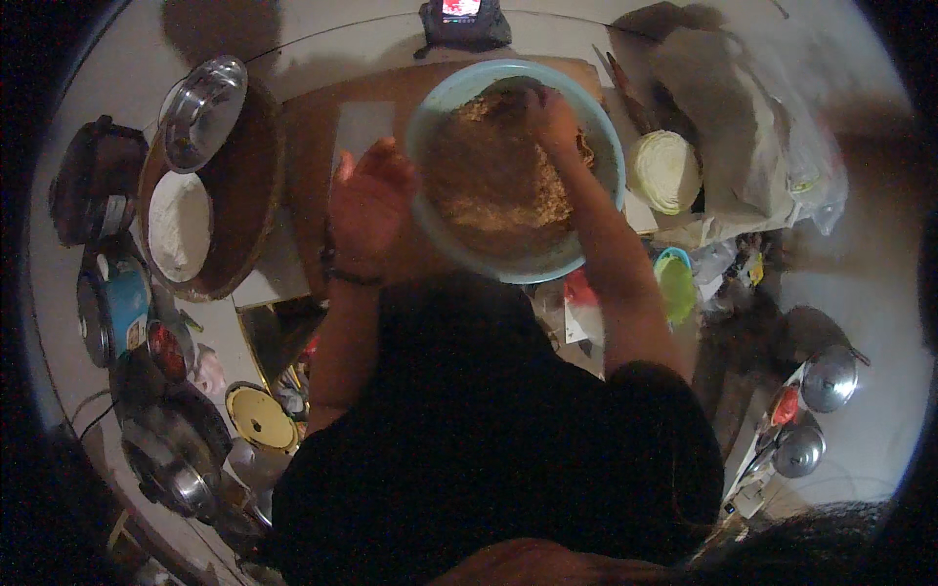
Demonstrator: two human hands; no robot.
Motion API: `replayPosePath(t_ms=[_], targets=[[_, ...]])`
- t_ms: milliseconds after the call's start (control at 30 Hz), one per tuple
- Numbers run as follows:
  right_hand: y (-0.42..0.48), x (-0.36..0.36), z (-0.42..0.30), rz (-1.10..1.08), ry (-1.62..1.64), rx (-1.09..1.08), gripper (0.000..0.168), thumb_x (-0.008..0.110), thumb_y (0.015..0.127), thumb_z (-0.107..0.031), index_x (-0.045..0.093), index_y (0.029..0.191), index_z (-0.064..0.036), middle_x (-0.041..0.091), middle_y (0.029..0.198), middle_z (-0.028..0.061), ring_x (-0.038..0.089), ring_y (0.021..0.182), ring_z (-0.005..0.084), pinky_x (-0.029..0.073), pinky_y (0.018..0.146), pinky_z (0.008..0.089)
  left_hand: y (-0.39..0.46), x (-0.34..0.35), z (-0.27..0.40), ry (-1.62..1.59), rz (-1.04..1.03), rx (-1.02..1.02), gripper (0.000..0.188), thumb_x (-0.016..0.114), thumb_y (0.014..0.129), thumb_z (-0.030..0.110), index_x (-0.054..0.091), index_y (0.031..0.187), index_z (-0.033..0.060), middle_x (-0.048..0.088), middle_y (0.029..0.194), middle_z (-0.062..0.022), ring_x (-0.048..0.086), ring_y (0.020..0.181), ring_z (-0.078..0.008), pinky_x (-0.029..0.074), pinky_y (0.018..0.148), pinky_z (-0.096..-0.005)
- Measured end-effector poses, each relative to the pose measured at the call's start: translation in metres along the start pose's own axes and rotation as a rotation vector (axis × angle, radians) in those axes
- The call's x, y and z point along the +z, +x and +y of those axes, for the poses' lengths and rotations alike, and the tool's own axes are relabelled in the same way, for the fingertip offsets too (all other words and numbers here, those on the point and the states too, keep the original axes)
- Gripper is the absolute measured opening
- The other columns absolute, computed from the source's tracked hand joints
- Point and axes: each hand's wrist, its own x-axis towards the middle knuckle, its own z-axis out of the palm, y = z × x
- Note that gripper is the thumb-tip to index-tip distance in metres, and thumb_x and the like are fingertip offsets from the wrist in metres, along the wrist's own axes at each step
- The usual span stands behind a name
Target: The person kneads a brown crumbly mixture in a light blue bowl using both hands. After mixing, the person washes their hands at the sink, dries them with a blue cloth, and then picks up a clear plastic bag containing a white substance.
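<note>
A wide pale-blue basin [621, 168] holds a brown, crumbly food mixture [498, 172], part of it in shadow. My right hand [555, 124] reaches over the basin's right side, fingers bent down at the mixture near the far wall. Blur and shadow hide whether anything is between those fingers. Just left of the rim is my left hand [374, 198], its palm showing and thumb apart from the fingers, with nothing in it. I cannot tell whether it touches the basin. Beneath the basin lies a brown wooden board [311, 139].
At left, a big round brown vessel [249, 146] carries a metal bowl [205, 110] and a bowl of white powder [179, 227]. A cut cabbage [665, 172] sits right of the basin, near a knife [626, 84] and plastic bags [813, 168]. A lit phone [462, 9] stands behind.
</note>
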Motion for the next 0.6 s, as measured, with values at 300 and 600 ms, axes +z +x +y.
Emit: replayPosePath(t_ms=[300,600], targets=[[-0.12,0.028,-0.096,-0.183,-0.11,-0.584,0.043,0.046,0.088,-0.023,0.046,0.121,0.004,0.041,0.132,0.0234,0.036,0.125,0.0389,0.031,0.101,0.0479,-0.003,0.007,-0.011,0.064,0.106,0.02,0.054,0.033,0.097,0.043,0.052,0.116,-0.0033,0.055,0.1,-0.0143,0.048,0.096,-0.0287,0.039,0.091,-0.0417],[-0.116,-0.004,-0.051,-0.573,-0.165,-0.868,0.049,0.05,0.085,-0.026,0.046,0.129,-0.006,0.031,0.144,0.0173,0.024,0.136,0.0342,0.018,0.111,0.0482,0.003,0.014,-0.014,0.092,0.052,-0.019,0.049,0.03,0.099,0.037,0.054,0.116,-0.003,0.062,0.107,-0.0124,0.057,0.1,-0.026,0.042,0.095,-0.0402]])
